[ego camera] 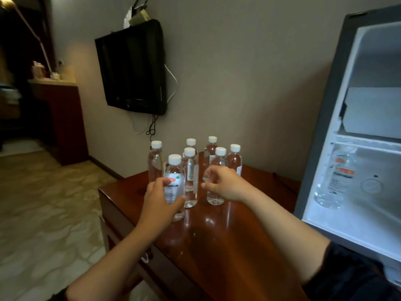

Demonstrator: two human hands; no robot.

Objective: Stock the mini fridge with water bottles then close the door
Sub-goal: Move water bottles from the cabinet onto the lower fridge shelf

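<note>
Several clear water bottles with white caps stand in a cluster on a glossy brown wooden table (217, 240). My left hand (161, 199) is wrapped around the nearest labelled bottle (174, 179) at the front left of the cluster. My right hand (225, 184) curls around another bottle (217, 170) to the right of it. The mini fridge (321, 131) stands open at the right, white inside and lit. One water bottle (335, 179) rests inside it against the left inner wall, below a shelf.
A small freezer box (371, 111) fills the fridge's upper part. A black wall-mounted television (132, 68) with dangling cables hangs behind the table. A dark wooden cabinet (60, 118) stands at the left. The floor (47, 203) is pale tile.
</note>
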